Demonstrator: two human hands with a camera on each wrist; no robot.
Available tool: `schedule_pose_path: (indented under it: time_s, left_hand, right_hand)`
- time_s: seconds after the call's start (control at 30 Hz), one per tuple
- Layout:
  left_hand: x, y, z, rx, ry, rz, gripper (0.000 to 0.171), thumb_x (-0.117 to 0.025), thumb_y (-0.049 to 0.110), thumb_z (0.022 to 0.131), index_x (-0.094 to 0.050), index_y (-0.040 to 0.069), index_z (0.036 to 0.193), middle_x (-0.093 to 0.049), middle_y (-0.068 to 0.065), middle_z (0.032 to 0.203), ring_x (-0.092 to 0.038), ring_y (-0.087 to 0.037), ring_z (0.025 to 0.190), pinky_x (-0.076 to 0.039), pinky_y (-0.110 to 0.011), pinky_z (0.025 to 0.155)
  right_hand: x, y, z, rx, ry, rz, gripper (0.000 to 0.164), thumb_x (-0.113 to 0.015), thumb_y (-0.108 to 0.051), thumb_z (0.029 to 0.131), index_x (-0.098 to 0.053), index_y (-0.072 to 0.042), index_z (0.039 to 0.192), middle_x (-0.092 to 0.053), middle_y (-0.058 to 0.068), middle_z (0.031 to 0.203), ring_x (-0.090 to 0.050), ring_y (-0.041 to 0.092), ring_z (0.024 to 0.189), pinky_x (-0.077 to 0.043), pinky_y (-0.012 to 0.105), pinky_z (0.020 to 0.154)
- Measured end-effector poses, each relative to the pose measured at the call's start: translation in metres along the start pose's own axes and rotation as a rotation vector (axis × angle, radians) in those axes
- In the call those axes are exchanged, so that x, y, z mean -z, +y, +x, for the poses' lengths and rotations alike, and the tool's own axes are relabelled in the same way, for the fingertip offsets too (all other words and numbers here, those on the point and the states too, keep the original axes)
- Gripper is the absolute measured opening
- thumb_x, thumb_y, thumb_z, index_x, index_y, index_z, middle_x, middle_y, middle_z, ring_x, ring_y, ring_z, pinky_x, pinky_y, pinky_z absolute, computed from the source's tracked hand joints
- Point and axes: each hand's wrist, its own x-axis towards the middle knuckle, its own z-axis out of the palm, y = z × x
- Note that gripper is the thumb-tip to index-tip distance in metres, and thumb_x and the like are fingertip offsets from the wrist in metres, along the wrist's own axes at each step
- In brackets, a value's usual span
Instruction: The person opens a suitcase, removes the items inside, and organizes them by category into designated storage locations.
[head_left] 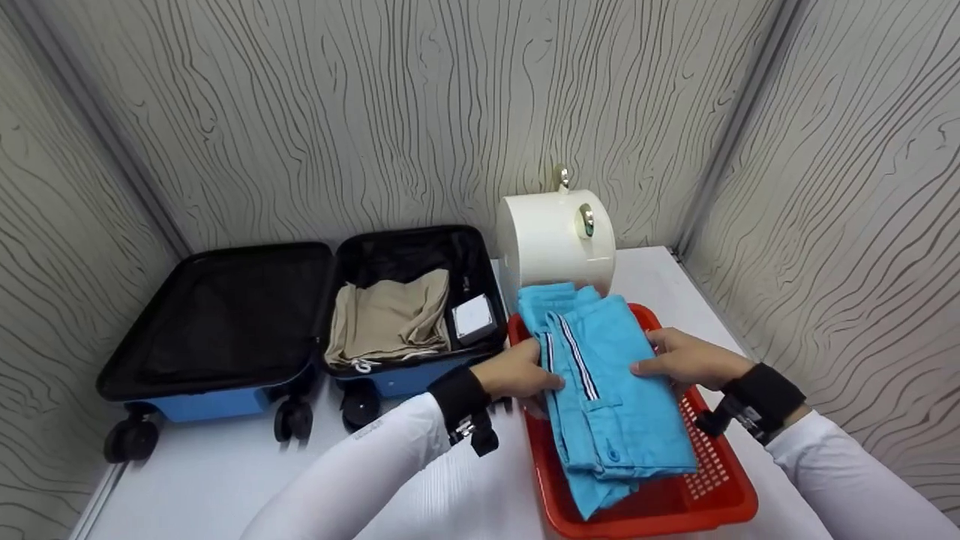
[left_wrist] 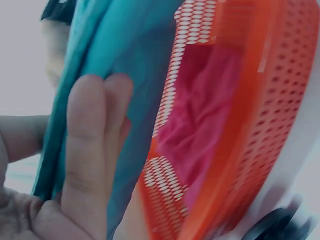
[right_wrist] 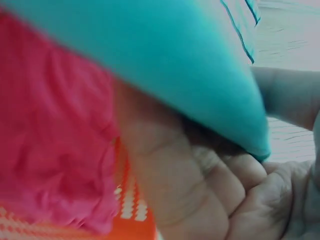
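Folded turquoise trousers with a button and a striped trim are held above a red plastic basket. My left hand grips their left edge, thumb on top; in the left wrist view its fingers lie along the underside of the cloth. On the opposite edge my right hand grips them, thumb above and fingers beneath. Below the trousers, a crumpled pink cloth lies inside the basket; the head view hides it.
At the left, an open blue suitcase with black lining lies on the white table. Its right half holds a folded beige garment and a small white-topped box. Behind the basket stands a cream rounded container, near the wall.
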Motion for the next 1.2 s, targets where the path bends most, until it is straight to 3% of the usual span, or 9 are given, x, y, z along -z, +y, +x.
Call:
schedule_pose_path:
  time_s: [0.2, 0.37, 0.5, 0.6, 0.8, 0.97, 1.07, 1.13, 1.2]
  left_hand:
    - [-0.017, -0.011, 0.013, 0.081, -0.013, 0.098, 0.012, -0.073, 0.002, 0.101, -0.062, 0.006, 0.105, -0.070, -0.009, 0.096, -0.081, -0.036, 0.085, -0.067, -0.036, 0.066]
    - [-0.030, -0.015, 0.025, 0.156, 0.027, 0.225, 0.017, -0.071, -0.005, 0.098, -0.061, 0.005, 0.090, -0.069, -0.010, 0.085, -0.082, -0.039, 0.082, -0.067, -0.039, 0.068]
    - [-0.042, -0.018, 0.032, 0.196, 0.024, 0.428, 0.025, -0.073, -0.003, 0.095, -0.058, 0.009, 0.080, -0.068, -0.008, 0.072, -0.082, -0.029, 0.074, -0.067, -0.035, 0.068]
    - [-0.046, -0.019, 0.034, 0.181, -0.028, 0.553, 0.021, -0.074, 0.003, 0.097, -0.059, 0.010, 0.083, -0.063, -0.004, 0.073, -0.077, -0.021, 0.068, -0.066, -0.032, 0.071]
    - [-0.039, -0.016, 0.032, 0.179, -0.052, 0.533, 0.017, -0.071, 0.007, 0.098, -0.058, 0.009, 0.087, -0.063, -0.007, 0.079, -0.077, -0.025, 0.069, -0.065, -0.033, 0.074]
    - [-0.028, -0.009, 0.031, 0.148, 0.032, 0.533, 0.024, -0.071, 0.012, 0.099, -0.057, 0.011, 0.080, -0.067, -0.011, 0.077, -0.081, -0.029, 0.066, -0.063, -0.030, 0.062]
    - [-0.024, -0.003, 0.030, 0.121, 0.150, 0.565, 0.036, -0.075, 0.014, 0.097, -0.053, 0.013, 0.068, -0.058, -0.005, 0.063, -0.073, -0.021, 0.052, -0.057, -0.030, 0.048]
    - [-0.025, 0.000, 0.030, 0.058, 0.220, 0.661, 0.045, -0.076, 0.018, 0.096, -0.048, 0.015, 0.062, -0.048, 0.001, 0.058, -0.061, -0.013, 0.049, -0.050, -0.025, 0.047]
    - [-0.027, 0.002, 0.031, -0.028, 0.254, 0.777, 0.046, -0.077, 0.019, 0.096, -0.049, 0.015, 0.059, -0.044, 0.003, 0.059, -0.052, -0.011, 0.054, -0.043, -0.025, 0.050]
  right_hand:
    - [-0.011, 0.022, 0.001, -0.073, 0.057, -0.122, 0.043, -0.073, -0.012, 0.100, -0.057, 0.013, 0.132, -0.071, 0.018, 0.109, -0.075, 0.028, 0.089, -0.068, 0.051, 0.078]
    - [-0.022, 0.035, 0.007, -0.156, 0.134, -0.218, 0.035, -0.078, -0.013, 0.096, -0.062, 0.006, 0.119, -0.067, 0.013, 0.100, -0.069, 0.024, 0.082, -0.065, 0.043, 0.074]
    - [-0.029, 0.043, 0.014, -0.220, 0.164, -0.293, 0.035, -0.079, -0.012, 0.093, -0.059, 0.004, 0.117, -0.062, 0.013, 0.100, -0.064, 0.028, 0.087, -0.062, 0.044, 0.077]
    - [-0.034, 0.047, 0.019, -0.245, 0.161, -0.338, 0.034, -0.079, -0.010, 0.091, -0.059, 0.004, 0.115, -0.059, 0.013, 0.099, -0.061, 0.030, 0.088, -0.060, 0.045, 0.078]
    - [-0.039, 0.046, 0.028, -0.210, 0.176, -0.426, 0.027, -0.079, -0.004, 0.085, -0.062, 0.005, 0.103, -0.059, 0.013, 0.092, -0.062, 0.030, 0.082, -0.060, 0.045, 0.074]
    - [-0.038, 0.038, 0.028, -0.168, 0.303, -0.514, 0.022, -0.082, -0.004, 0.084, -0.063, 0.001, 0.095, -0.059, 0.010, 0.079, -0.062, 0.025, 0.069, -0.060, 0.042, 0.064]
    - [-0.036, 0.029, 0.028, -0.093, 0.421, -0.583, 0.019, -0.080, -0.006, 0.087, -0.063, 0.000, 0.094, -0.057, 0.008, 0.075, -0.058, 0.023, 0.065, -0.056, 0.042, 0.063]
    - [-0.037, 0.023, 0.029, -0.034, 0.456, -0.622, 0.021, -0.081, -0.009, 0.089, -0.065, 0.003, 0.098, -0.063, 0.012, 0.079, -0.060, 0.025, 0.069, -0.058, 0.046, 0.067]
    - [-0.041, 0.018, 0.032, -0.003, 0.436, -0.641, 0.035, -0.085, -0.015, 0.090, -0.066, 0.007, 0.110, -0.072, 0.018, 0.094, -0.066, 0.029, 0.080, -0.062, 0.053, 0.078]
